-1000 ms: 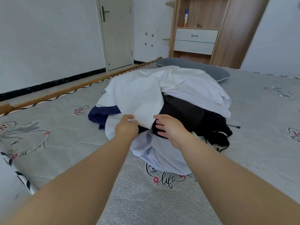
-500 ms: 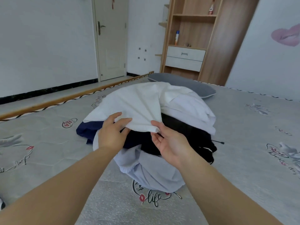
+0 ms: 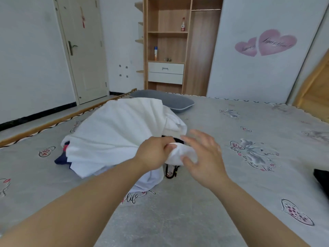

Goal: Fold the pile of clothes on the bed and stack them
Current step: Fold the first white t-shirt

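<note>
A heap of clothes lies in the middle of the bed [image 3: 213,211]. A large white garment [image 3: 115,132] covers its top. Dark blue cloth [image 3: 61,160] pokes out at the left, and a black piece with a cord [image 3: 170,172] shows below my hands. My left hand [image 3: 154,154] grips a bunched edge of the white garment, lifted off the heap. My right hand [image 3: 203,155] is beside it with fingers spread, its thumb touching the same white edge.
A grey pillow [image 3: 170,100] lies behind the heap. A black item [image 3: 323,180] sits at the bed's right edge. The bed's wooden side rail [image 3: 58,120] runs along the left. A wooden shelf unit [image 3: 167,47] and a door [image 3: 83,50] stand at the far wall.
My left hand has closed on the white garment's edge and pulled it up and to the right. My right hand has come up beside it with fingers spread. The view has tilted upward.
</note>
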